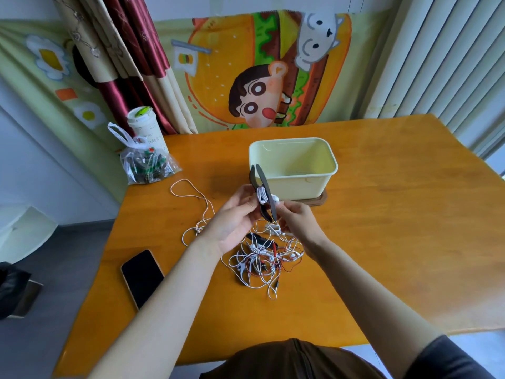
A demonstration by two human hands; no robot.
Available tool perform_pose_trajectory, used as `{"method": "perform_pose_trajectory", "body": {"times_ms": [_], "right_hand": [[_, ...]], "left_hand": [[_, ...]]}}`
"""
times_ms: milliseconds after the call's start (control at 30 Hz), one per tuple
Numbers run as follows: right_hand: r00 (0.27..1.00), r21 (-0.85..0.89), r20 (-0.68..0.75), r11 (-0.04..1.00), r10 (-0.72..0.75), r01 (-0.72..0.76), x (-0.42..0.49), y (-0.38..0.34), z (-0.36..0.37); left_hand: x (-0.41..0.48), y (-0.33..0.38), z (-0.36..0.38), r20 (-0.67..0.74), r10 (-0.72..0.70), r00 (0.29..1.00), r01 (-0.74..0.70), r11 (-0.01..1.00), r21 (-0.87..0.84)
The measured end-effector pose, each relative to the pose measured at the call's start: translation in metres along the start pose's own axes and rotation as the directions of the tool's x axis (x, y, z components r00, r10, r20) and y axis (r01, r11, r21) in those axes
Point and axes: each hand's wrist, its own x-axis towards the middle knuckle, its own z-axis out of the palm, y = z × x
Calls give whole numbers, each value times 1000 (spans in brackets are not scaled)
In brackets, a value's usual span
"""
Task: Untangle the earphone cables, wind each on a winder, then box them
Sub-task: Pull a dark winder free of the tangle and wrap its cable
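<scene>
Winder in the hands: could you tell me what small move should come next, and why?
Probably one more turn of cable round the winder: the left hand holds it, the right hand pinches cable beside it, and slack seems to reach the tangle.

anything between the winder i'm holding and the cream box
Nothing visible. The left hand grips the winder, the right hand pinches its cable, just in front of the box, whose top is open.
</scene>
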Motion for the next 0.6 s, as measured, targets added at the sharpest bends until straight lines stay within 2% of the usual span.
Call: {"method": "perform_pose_trajectory", "body": {"times_ms": [167,233,300,400,433,600], "right_hand": [[1000,2,26,1000,18,-18,-7,6,10],[999,-49,34,999,2,0,-10,8,15],[999,-140,30,990,-21,25,-12,9,18],[997,-292,49,954,-53,65,-16,14,21],[997,-320,44,945,-56,67,-17,16,21],[998,-402,17,914,-57,59,-21,26,12]], "left_hand": [[6,-3,-6,-107,15,994,-35,981,-190],[11,-6,-8,-210,25,977,-73,971,-227],[15,-11,-9,-307,52,950,-104,982,-155],[16,-21,-12,-392,127,911,-96,990,100],[16,-24,-13,-399,141,906,-95,986,134],[15,-38,-18,-416,110,903,-58,989,136]]}}
